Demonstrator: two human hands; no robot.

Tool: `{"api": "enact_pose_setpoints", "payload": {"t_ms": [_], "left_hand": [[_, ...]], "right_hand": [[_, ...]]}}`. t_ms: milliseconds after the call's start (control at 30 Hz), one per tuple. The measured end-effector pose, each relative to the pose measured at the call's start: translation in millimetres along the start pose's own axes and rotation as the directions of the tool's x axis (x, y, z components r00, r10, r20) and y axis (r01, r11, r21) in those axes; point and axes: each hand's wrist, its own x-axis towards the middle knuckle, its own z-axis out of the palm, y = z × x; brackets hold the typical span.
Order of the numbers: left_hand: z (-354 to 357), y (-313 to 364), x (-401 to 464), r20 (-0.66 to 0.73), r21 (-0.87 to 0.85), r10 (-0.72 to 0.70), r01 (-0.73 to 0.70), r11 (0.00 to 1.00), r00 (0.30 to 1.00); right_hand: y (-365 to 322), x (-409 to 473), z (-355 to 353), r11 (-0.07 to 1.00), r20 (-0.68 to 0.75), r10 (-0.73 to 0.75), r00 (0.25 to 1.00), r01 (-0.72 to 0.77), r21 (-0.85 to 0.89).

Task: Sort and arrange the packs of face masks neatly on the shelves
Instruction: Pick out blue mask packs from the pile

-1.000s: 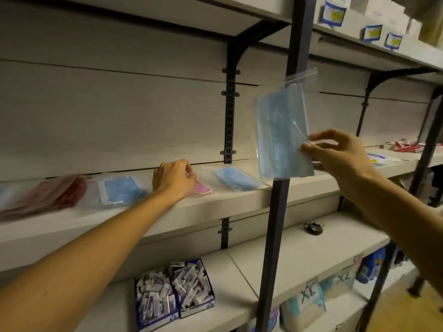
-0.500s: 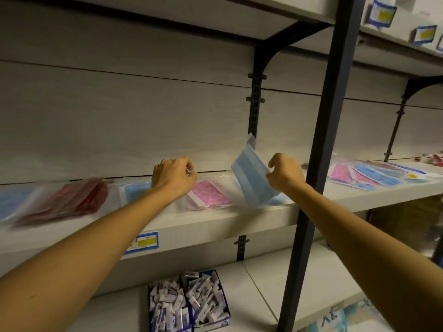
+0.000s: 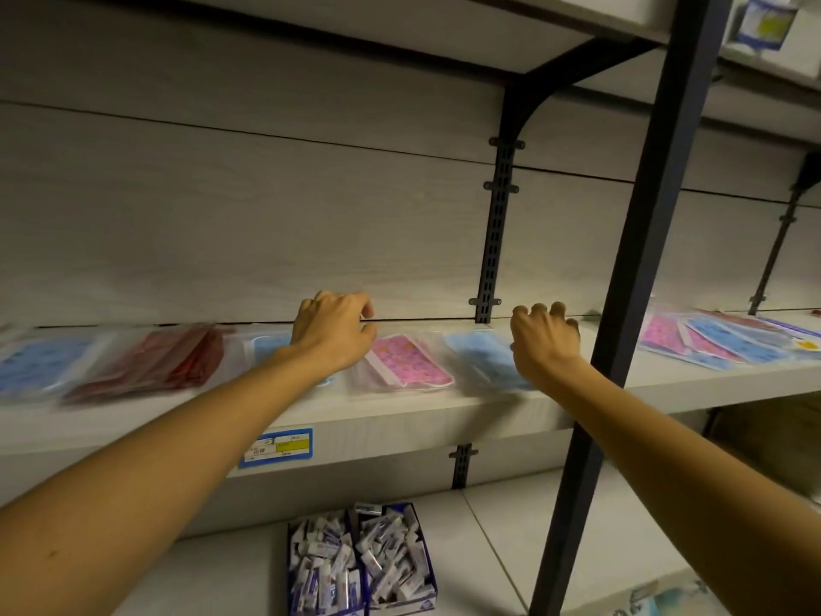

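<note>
Several bagged mask packs lie in a row on the middle shelf (image 3: pixel 444 420). From the left come a blue pack (image 3: pixel 35 366), a dark red pack (image 3: pixel 151 366), a pale blue pack (image 3: pixel 266 349), a pink patterned pack (image 3: pixel 408 362) and another blue pack (image 3: pixel 475 362). My left hand (image 3: pixel 333 335) rests over the pale blue pack, its bent fingers beside the pink pack's far corner. Whether they hold anything is unclear. My right hand (image 3: pixel 544 344) lies on the right end of the flat blue pack, with its fingers curled over the far edge.
A dark metal post (image 3: pixel 622 304) stands just right of my right hand. Past it a loose pile of pink and blue packs (image 3: pixel 719 340) lies on the same shelf. On the shelf below is a blue box of small white items (image 3: pixel 360 562). A price label (image 3: pixel 275 446) marks the shelf front.
My right hand has carried the blue pack from mid-air down onto the shelf, right of the pink pack, where it now lies flat. My left hand has stayed in place.
</note>
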Motion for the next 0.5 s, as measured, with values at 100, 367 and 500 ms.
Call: {"api": "enact_pose_setpoints", "payload": {"t_ms": [100,367,500], "left_hand": [[-3,0,-5,-0.001,-0.003,0.033,-0.033,0.999,0.999],[12,41,-30,0.016,-0.087,0.143,-0.141,0.986,0.99],[22,69,-47,0.036,-0.132,0.191,-0.185,0.974,0.981]], "right_hand": [[-5,-8,-6,0.989,-0.054,-0.046,0.997,0.053,0.135],[9,-60,-35,0.922,-0.066,-0.106,0.992,0.123,0.368],[35,-78,-39,0.913,-0.053,-0.09,0.995,0.103,0.395]]}}
